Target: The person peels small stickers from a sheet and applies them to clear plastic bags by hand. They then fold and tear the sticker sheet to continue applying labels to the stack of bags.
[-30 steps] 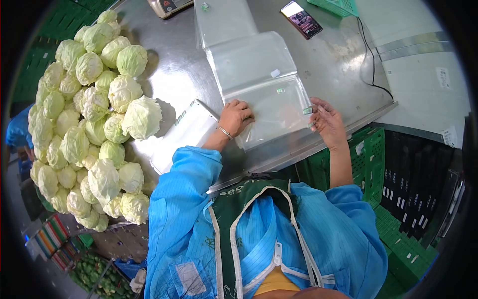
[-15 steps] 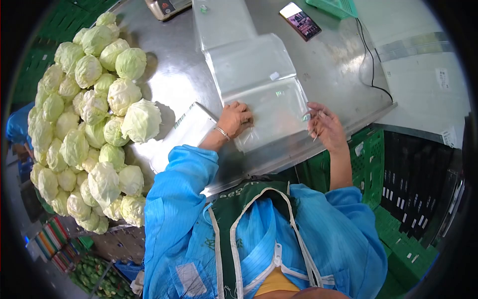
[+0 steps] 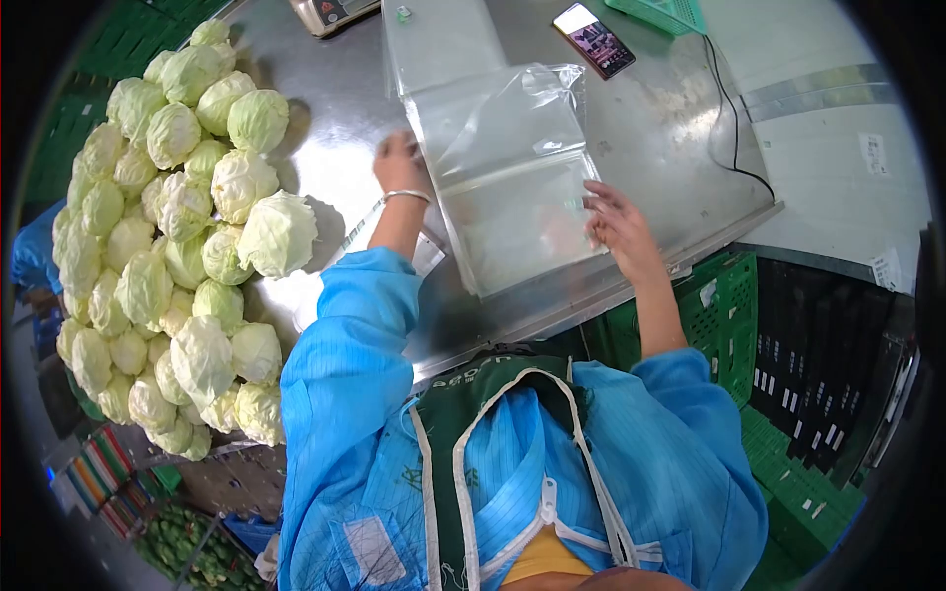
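A stack of clear plastic bags (image 3: 503,222) lies flat on the metal table in front of me, its upper right corner wrinkled and raised. My left hand (image 3: 402,165), smeared by motion, is by the left edge of the bags; its fingers are too blurred to read. At the right edge of the bags is my right hand (image 3: 621,231), fingers apart and slightly bent, with no object visible in it. Under my left forearm lies a white printed sheet or packet (image 3: 431,254), partly hidden. To the left rises a pile of pale green cabbages (image 3: 279,234).
More clear bags (image 3: 443,39) lie farther back. A phone (image 3: 594,41) with a lit screen, a green basket (image 3: 662,14) and a scale-like device (image 3: 333,14) sit at the far side. A black cable (image 3: 737,128) runs along the right. Green crates (image 3: 724,320) stand below the table edge.
My left hand has moved forward and left, off the bags' lower part. My right hand has shifted slightly forward and left, its fingers spreading. The bags' far right corner has become wrinkled.
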